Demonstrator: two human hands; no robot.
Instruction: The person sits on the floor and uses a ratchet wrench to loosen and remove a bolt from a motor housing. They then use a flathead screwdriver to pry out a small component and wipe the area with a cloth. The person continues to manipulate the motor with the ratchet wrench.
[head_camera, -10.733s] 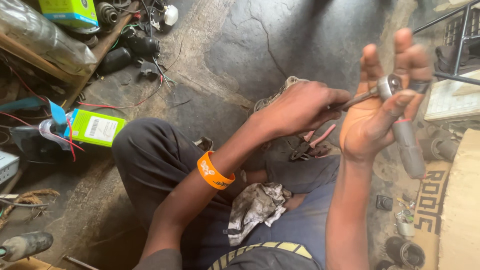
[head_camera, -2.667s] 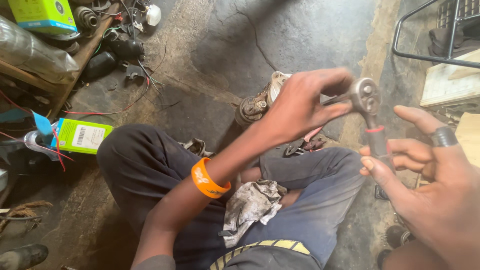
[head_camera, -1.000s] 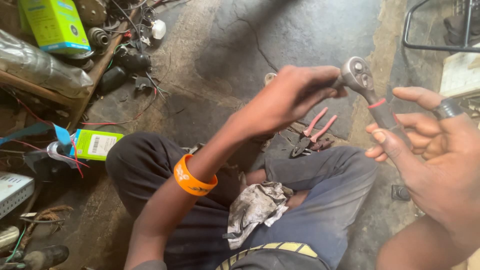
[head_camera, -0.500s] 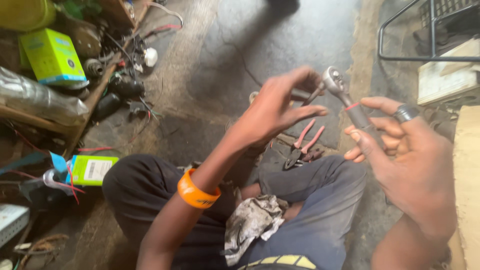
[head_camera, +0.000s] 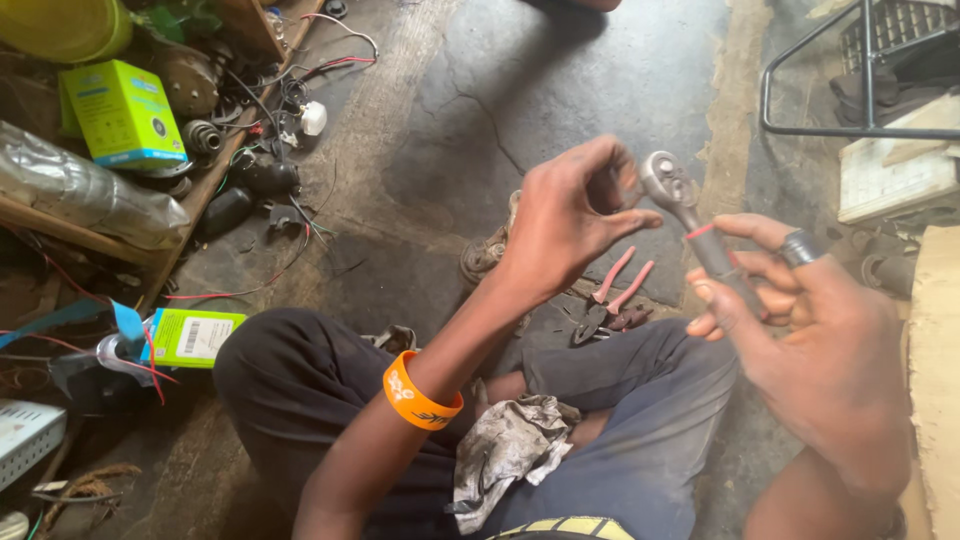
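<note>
I sit cross-legged on a concrete floor. My right hand (head_camera: 810, 340), with a ring on one finger, grips the handle of a metal ratchet wrench (head_camera: 690, 215) with a red band. My left hand (head_camera: 570, 220), with an orange wristband (head_camera: 420, 392) on the forearm, pinches at the ratchet's round head with fingertips. Red-handled pliers (head_camera: 610, 305) lie on the floor just beyond my knee. A dirty grey rag (head_camera: 510, 455) rests in my lap.
Green boxes (head_camera: 122, 112) (head_camera: 192, 336), a plastic bottle (head_camera: 85, 195), wires, springs and small parts (head_camera: 250, 140) clutter the left side. A metal frame (head_camera: 800, 128) stands at the upper right, with a white block (head_camera: 890, 185) and a board edge (head_camera: 935, 370) on the right.
The view has drifted, and the ratchet has stayed in my hands. My left fingers shifted around the ratchet head while my right hand kept hold of the handle.
</note>
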